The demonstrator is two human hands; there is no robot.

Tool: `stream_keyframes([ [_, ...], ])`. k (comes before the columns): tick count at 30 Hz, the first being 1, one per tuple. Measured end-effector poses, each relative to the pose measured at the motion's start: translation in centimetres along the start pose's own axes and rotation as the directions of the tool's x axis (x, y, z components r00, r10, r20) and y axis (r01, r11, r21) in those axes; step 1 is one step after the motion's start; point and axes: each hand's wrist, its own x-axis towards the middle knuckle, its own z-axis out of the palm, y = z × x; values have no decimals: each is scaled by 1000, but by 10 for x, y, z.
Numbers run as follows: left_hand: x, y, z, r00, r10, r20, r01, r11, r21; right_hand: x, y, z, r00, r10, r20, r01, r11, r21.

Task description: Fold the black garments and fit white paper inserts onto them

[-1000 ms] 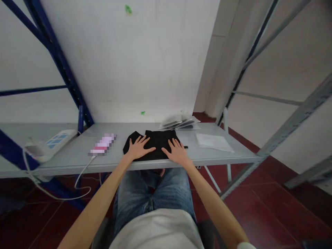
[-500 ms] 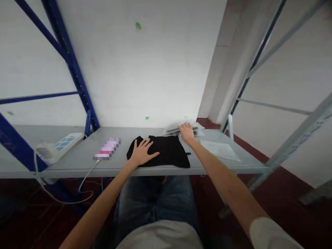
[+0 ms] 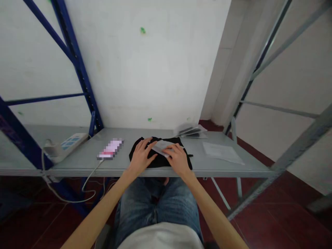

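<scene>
A black cloth item lies flat at the front edge of the grey shelf, with a short dark tab poking out on its right. On top of it is a thin, whitish translucent plastic packet. My right hand grips the packet's right part with bent fingers. My left hand rests on the cloth's left part, fingers apart and thumb stretched out. Its fingertips reach the packet's left edge; whether they press on it is hard to tell.
Several similar packets with dark contents lie fanned at the back right. A flat clear plastic bag lies further right. To the left are a blurred-out phone on a white cable and a power strip. Blue posts frame the left side.
My right hand has come from the packets at the back to the black cloth, bringing one packet along. My left hand has stayed on the cloth. The view has shifted slightly.
</scene>
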Motion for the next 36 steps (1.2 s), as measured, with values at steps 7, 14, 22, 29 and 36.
stream_keyframes([
  [7, 1, 5, -3, 983, 184, 6, -183, 978, -105, 2, -5, -17, 985, -91, 148, 84, 995, 51],
  [14, 3, 9, -7, 987, 139, -83, -150, 978, -147, 3, -10, -28, 990, -137, 14, 136, 990, 42],
  [22, 2, 11, -9, 956, 235, -176, -269, 940, -211, 4, -17, -16, 990, -111, -83, 113, 993, 16],
  [29, 10, 6, -17, 942, 274, -191, -292, 954, -72, 7, -21, -15, 991, -22, -136, 22, 1000, -5],
  [36, 11, -4, -15, 953, 255, -164, -260, 966, -6, 12, -32, -13, 990, 40, -135, -42, 999, -17],
])
